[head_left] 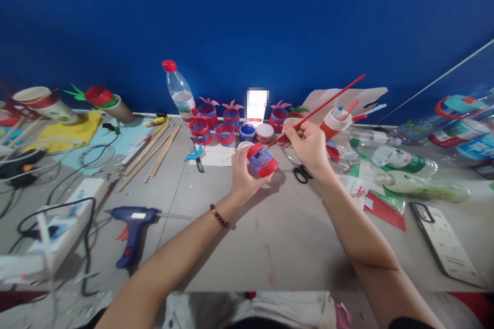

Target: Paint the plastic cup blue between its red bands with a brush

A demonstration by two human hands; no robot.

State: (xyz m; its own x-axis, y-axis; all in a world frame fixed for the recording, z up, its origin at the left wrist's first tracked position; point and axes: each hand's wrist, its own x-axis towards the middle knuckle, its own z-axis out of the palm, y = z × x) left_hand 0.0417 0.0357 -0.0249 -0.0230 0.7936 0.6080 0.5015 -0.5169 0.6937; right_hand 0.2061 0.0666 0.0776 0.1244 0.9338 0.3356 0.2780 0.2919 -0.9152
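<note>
My left hand (pixel 246 177) is closed around a small cup painted red and blue (pixel 264 161), tilted above the table. In my right hand (pixel 306 145) a long red paintbrush (pixel 332 98) is pinched, its tip touching or very near the cup's painted side. Just behind the cup stand an open jar of blue paint (pixel 247 132) and a jar with a whitish lid (pixel 264 132). Black-handled scissors (pixel 301 174) lie under my right hand. Several red and blue painted cups (pixel 225 134), some with leaf-shaped tops, stand by the wall.
A blue glue gun (pixel 135 226), wooden sticks (pixel 154 154) and a power strip (pixel 73 221) with cables lie left. A water bottle (pixel 180 95) stands behind. To the right are paper cups (pixel 332 122), plastic bottles (pixel 405 160) and a phone (pixel 443 241).
</note>
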